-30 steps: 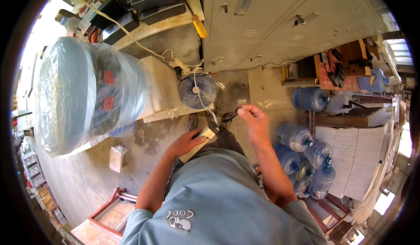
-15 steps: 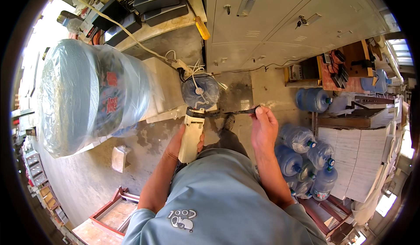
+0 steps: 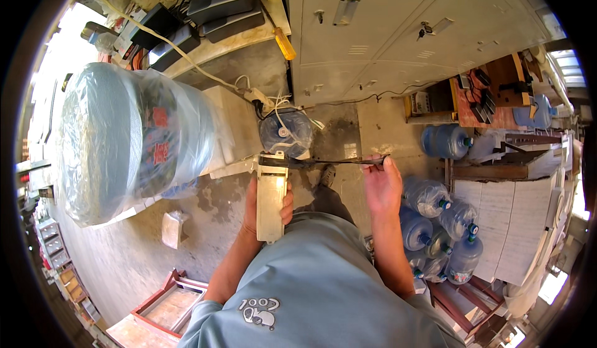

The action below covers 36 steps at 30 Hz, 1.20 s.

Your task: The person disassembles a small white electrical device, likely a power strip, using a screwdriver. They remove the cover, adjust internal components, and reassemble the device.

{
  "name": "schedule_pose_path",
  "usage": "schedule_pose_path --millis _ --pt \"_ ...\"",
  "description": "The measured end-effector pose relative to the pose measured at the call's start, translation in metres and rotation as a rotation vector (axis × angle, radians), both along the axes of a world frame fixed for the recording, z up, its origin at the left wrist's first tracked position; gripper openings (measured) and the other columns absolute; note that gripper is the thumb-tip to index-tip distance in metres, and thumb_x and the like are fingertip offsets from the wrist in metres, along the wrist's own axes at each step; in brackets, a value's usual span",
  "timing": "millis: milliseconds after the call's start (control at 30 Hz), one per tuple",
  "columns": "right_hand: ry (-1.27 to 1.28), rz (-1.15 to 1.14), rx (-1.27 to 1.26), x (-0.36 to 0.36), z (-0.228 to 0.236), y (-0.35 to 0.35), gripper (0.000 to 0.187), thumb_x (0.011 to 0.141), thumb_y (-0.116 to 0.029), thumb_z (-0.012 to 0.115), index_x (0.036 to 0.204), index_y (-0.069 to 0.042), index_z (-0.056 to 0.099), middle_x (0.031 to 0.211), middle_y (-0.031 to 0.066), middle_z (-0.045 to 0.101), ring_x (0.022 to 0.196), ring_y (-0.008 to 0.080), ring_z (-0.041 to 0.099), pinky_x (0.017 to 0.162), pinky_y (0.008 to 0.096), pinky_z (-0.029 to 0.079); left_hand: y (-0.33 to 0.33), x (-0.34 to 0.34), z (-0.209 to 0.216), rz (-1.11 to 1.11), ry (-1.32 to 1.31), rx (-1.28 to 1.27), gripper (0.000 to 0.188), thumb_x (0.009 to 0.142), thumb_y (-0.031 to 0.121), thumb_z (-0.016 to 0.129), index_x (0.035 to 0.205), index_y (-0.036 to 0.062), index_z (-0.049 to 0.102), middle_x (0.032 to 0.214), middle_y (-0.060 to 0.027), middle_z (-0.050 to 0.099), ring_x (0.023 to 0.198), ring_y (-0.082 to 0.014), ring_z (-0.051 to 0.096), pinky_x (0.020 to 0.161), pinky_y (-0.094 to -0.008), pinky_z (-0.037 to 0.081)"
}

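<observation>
My left hand is wrapped round a long cream-coloured plastic case, held upright before my body. Its thumb side and fingertips show on either side of the case. A black strap runs from the dark upper end of the case out to the right, nearly level. At its far end, my right hand pinches the strap between thumb and fingers. What the strap is fixed to inside the case cannot be made out.
To the left stands a big blue water bottle in clear plastic wrap. Grey metal lockers rise ahead. A screwdriver lies by black boxes on a shelf. Several water bottles lie at right, and a cable hangs at left.
My right hand has moved a little right, and the strap between the hands looks longer and straighter. My left hand has turned the case more upright.
</observation>
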State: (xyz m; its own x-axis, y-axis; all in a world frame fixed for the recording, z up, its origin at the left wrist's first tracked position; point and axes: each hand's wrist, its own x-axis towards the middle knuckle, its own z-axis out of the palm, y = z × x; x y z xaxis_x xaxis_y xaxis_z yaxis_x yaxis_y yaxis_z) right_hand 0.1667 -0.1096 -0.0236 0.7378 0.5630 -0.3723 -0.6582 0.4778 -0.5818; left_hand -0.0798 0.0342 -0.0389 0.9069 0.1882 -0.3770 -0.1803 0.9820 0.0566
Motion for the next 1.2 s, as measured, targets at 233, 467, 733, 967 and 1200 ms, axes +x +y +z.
schedule_pose_path --millis 233,467,733,967,1200 --pt "0.257 -0.051 0.085 0.010 -0.058 -0.019 0.020 0.095 -0.020 0.063 0.106 -0.003 0.061 0.103 0.0105 0.062 0.099 0.0253 0.058 0.085 0.0378 0.048 -0.005 -0.001 0.005 -0.053 -0.187 -0.006 0.089 0.082 0.079 0.050 0.126 0.0019 0.050 0.088 -0.0096 0.056 0.065 -0.0212 0.055 0.057 -0.0359 0.047" --pt "0.027 0.074 0.199 0.042 -0.004 -0.013 0.019 0.092 -0.019 0.066 0.093 -0.008 0.052 0.088 0.0021 0.044 0.084 0.0190 0.040 0.085 0.0352 0.039 0.019 0.000 0.018 -0.274 -0.014 0.502 0.088 0.075 0.062 0.072 0.130 -0.0040 0.051 0.104 -0.0183 0.064 0.092 -0.0286 0.065 0.085 -0.0425 0.054" --pt "-0.256 0.200 0.185 0.043 0.047 -0.004 0.021 0.087 -0.022 0.070 0.085 -0.006 0.057 0.082 0.0040 0.051 0.082 0.0212 0.044 0.076 0.0366 0.037 0.043 0.008 0.032 -0.414 0.214 0.444 0.050 0.093 0.020 0.061 0.133 -0.0064 0.049 0.120 -0.0190 0.063 0.105 -0.0285 0.066 0.092 -0.0388 0.054" --pt "-0.474 0.359 0.198 0.029 0.073 -0.008 0.024 0.087 -0.022 0.069 0.081 -0.004 0.054 0.079 0.0080 0.054 0.076 0.0220 0.045 0.070 0.0367 0.038 0.026 0.010 0.038 -0.426 0.641 1.077 0.043 0.087 0.024 0.070 0.121 0.0011 0.060 0.106 -0.0063 0.067 0.094 -0.0120 0.061 0.083 -0.0294 0.050" --pt "-0.487 0.493 0.113 0.036 0.066 -0.028 0.027 0.082 -0.026 0.069 0.075 -0.007 0.051 0.070 0.0048 0.051 0.070 0.0201 0.045 0.068 0.0357 0.035 0.032 -0.015 0.020 -0.378 0.545 1.142 0.040 0.086 0.015 0.071 0.121 0.0001 0.059 0.104 -0.0066 0.068 0.093 -0.0122 0.061 0.084 -0.0295 0.050"
